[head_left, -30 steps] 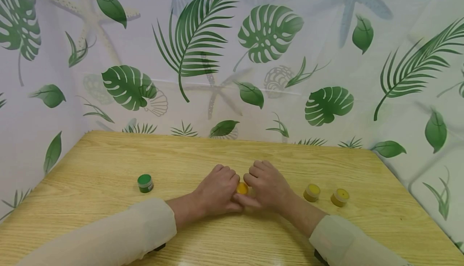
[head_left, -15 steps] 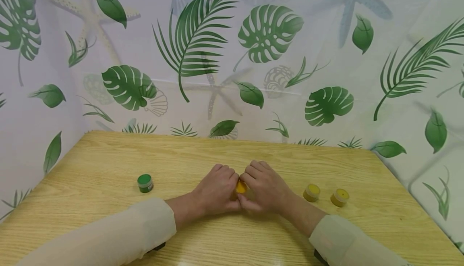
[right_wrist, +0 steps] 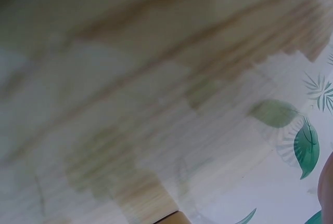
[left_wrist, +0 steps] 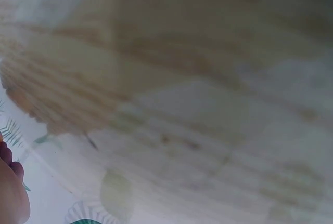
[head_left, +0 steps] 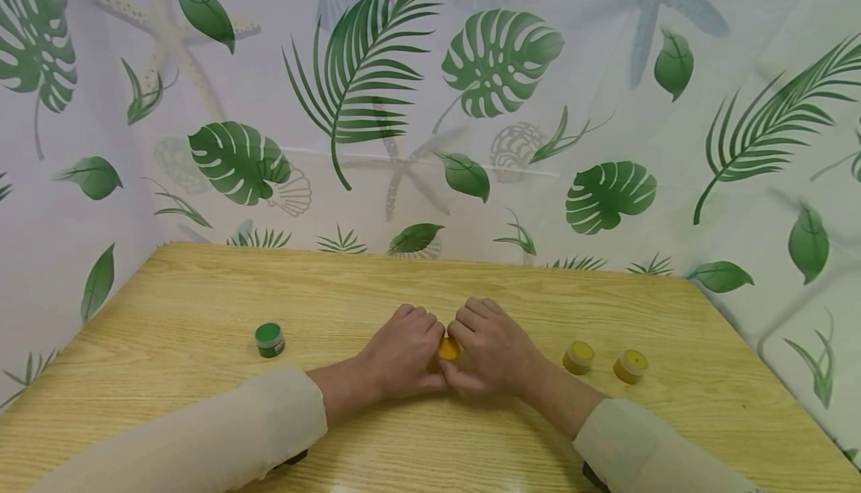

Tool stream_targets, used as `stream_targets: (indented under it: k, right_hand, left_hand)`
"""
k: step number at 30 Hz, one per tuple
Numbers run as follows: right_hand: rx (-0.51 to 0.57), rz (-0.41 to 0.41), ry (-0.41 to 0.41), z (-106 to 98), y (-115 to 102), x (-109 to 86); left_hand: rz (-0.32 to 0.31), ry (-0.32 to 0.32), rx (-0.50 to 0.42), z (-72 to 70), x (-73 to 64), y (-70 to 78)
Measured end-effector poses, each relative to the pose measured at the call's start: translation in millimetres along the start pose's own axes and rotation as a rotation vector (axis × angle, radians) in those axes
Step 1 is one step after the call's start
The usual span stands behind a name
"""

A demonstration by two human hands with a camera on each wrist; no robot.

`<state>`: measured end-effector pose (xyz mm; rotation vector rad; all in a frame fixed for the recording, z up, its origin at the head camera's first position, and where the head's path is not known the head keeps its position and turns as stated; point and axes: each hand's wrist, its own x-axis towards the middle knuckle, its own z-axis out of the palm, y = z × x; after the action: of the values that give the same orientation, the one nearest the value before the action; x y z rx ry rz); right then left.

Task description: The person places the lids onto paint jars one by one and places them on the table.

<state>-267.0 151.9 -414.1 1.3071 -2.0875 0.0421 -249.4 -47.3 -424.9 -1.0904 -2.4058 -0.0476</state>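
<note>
In the head view both hands meet at the middle of the wooden table, on either side of a small jar with an orange lid (head_left: 448,349). My left hand (head_left: 403,347) grips the jar from the left with curled fingers. From the right, my right hand (head_left: 494,347) holds it too, fingers curled over the far side and thumb on the near side. Most of the jar's body is hidden by the hands. The left wrist view catches only some fingers (left_wrist: 11,182) at its left edge. A sliver of the right hand (right_wrist: 327,193) borders the right wrist view.
On the table (head_left: 377,448), a green-lidded jar (head_left: 270,340) stands to the left. Two yellow-lidded jars (head_left: 578,357) stand beside each other to the right. A leaf-patterned cloth (head_left: 417,104) hangs behind the table. Blurred pale surfaces fill most of both wrist views.
The right hand's fingers and thumb have shifted around the jar, closing the gap to the left hand. The left hand stays nearly still, and the other jars have not moved.
</note>
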Motion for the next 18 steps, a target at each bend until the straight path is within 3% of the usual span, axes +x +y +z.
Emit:
stream_targets:
  k: [11,18]
  right_hand:
    - [-0.036,0.000,0.016,2.3,2.1,-1.1]
    - [-0.011,-0.003,0.030,2.0,2.8,-1.3]
  left_hand:
    - [0.028,0.009,0.037,0.4,0.3,0.7]
    - [0.010,-0.007,0.021,0.6,-0.1,0.9]
